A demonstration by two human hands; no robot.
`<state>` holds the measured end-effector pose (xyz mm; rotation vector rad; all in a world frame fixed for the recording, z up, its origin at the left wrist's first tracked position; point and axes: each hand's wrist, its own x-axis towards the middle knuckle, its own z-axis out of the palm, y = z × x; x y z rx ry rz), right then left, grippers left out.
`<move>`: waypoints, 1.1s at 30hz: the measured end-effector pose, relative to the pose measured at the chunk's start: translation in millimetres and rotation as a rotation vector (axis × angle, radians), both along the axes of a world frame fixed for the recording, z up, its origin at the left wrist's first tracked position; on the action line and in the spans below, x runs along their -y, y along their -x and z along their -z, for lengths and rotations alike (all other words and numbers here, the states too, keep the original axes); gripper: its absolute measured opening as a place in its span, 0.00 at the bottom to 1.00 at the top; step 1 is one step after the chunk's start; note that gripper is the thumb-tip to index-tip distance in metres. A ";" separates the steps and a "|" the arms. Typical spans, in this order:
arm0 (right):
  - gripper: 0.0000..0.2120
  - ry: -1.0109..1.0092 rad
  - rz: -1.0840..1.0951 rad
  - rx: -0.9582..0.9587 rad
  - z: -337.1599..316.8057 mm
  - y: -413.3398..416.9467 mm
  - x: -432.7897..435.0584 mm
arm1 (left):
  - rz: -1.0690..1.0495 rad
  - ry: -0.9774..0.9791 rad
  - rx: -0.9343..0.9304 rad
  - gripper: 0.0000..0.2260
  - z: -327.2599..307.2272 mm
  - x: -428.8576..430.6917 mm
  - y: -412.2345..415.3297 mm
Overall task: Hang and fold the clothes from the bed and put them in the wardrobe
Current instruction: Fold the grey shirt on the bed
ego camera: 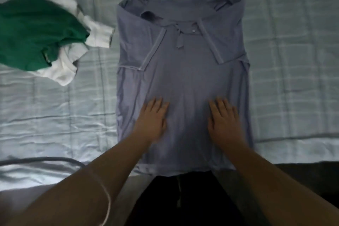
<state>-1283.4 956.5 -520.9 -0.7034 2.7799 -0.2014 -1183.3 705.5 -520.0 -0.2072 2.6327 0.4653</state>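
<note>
Lavender knit: my polo shirt (183,71) lies flat in the centre of the frame, collar toward the top, both sleeves already folded in over the chest, hem toward the bottom edge of the bed (293,60).
Left hand: my left hand (152,117) rests palm down on the lower left part of the shirt, fingers spread and flat, gripping nothing.
Right hand: my right hand (224,117) lies the same way on the lower right part, fingers loose and extended, nothing pinched.
Feel: I judge the fabric thin, soft and light; it drapes and wrinkles easily, so it will sag and slide out of shape if lifted carelessly.
Grip: I would pinch both corners of the hem at the bottom of the frame, layers together, and carry them up toward the collar.
Risk: the tucked sleeves could slip out as the cloth moves, so a smoothing press first seems wise.
Waiting pile: a green garment (36,29) sits on a white garment (64,71) in the upper left of the frame, well apart from the shirt, not yet folded.
Wardrobe: not visible.
</note>
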 end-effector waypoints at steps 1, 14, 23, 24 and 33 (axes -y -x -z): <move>0.27 -0.019 0.022 0.026 0.3 -17.6 -8.7 | 0.020 0.018 0.035 0.30 -1.6 -5.3 -24.0; 0.25 0.039 0.613 0.212 -33.9 -75.5 -86.1 | -0.695 -0.031 -0.069 0.27 -30.2 -9.7 -161.4; 0.18 -0.079 0.820 0.546 -48.7 -44.2 -89.2 | -1.388 -0.773 0.299 0.17 -47.5 5.4 -147.1; 0.16 -0.074 0.823 0.561 -52.4 -43.9 -90.8 | -1.428 -0.829 0.299 0.16 -49.8 9.6 -148.2; 0.06 0.351 0.869 0.479 -112.8 -59.9 -118.0 | -1.618 -1.346 0.055 0.11 -105.1 20.6 -166.8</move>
